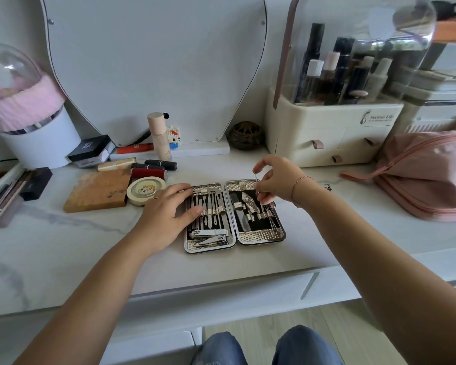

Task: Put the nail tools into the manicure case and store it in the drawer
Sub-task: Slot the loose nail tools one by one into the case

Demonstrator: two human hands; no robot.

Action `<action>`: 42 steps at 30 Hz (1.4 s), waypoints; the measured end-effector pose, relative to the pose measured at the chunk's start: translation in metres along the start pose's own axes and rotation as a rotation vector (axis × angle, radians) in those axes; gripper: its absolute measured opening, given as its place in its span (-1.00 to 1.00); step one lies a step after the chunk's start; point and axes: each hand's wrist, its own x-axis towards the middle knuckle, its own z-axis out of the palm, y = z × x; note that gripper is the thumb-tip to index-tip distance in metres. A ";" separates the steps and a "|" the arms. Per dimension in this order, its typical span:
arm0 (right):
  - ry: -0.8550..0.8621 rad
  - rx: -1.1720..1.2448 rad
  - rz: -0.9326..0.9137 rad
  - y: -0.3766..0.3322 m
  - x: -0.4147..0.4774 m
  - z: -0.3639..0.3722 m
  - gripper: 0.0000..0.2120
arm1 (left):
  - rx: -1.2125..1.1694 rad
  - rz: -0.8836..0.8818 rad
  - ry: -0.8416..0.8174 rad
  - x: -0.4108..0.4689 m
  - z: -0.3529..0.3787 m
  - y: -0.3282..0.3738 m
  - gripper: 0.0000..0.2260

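Observation:
The manicure case [261,237] lies open flat on the marble vanity top, both halves lined black with metal tools under elastic bands. Nail clippers [208,234] sit in the lower left half. My left hand [169,209] rests flat on the left edge of the case, fingers straight. Over the right half's upper corner, my right hand [277,180] pinches a thin metal nail tool [256,181] upright between thumb and fingers, its lower end among the tools in the right half. A drawer front [221,293] runs under the table edge, closed.
Left of the case lie a round compact [145,191], a wooden palette [98,191], lipsticks [153,167] and a white tub [40,143]. A cream cosmetics organiser [332,133] stands behind right, a pink zip bag [429,172] far right, a mirror [156,67] behind.

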 end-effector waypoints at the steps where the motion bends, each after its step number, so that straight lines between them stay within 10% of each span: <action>1: -0.005 -0.024 0.001 0.000 0.000 -0.001 -0.76 | 0.001 -0.001 -0.001 0.000 0.000 0.000 -0.51; 18: -0.119 -0.372 -0.095 0.003 0.009 -0.005 -0.77 | 0.116 0.018 0.008 0.003 0.005 -0.006 -0.20; 42: 0.024 -0.526 -0.295 0.019 -0.009 0.013 -0.91 | 0.107 0.026 0.003 0.001 0.005 -0.005 -0.37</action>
